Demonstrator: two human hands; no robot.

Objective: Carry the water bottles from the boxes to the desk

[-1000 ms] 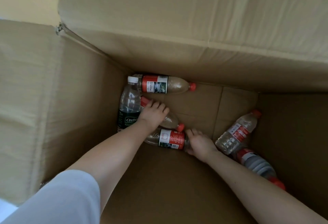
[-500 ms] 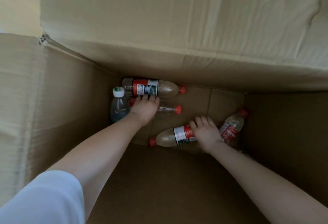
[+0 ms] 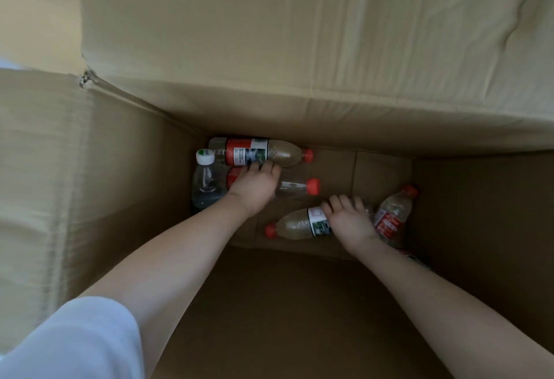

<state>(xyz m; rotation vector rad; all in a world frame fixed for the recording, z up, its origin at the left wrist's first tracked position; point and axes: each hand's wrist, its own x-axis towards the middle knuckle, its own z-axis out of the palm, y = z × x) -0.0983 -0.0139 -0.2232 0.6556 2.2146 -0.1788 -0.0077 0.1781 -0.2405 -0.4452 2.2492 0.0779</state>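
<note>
Both arms reach down to the floor of a deep cardboard box (image 3: 90, 198), whose upper flaps run out of view. The left hand (image 3: 254, 186) lies on a clear bottle (image 3: 292, 189) that rests on its side with its red cap to the right. The fingers curl over its far side and cover most of its label. Whether the fingertips also touch the far bottle (image 3: 260, 155), lying along the far wall, cannot be told. A white-capped bottle (image 3: 205, 182) stands in the far-left corner, its lower part dark and partly behind the left wrist. The right hand (image 3: 349, 222) is wrapped over a cloudy bottle (image 3: 295, 224), cap to the left, base hidden under the palm. Just to its right a tilted bottle (image 3: 392, 213) leans near the right wall, its base behind the wrist. A white sleeve (image 3: 75, 342) is cut off at the near-left corner.
</note>
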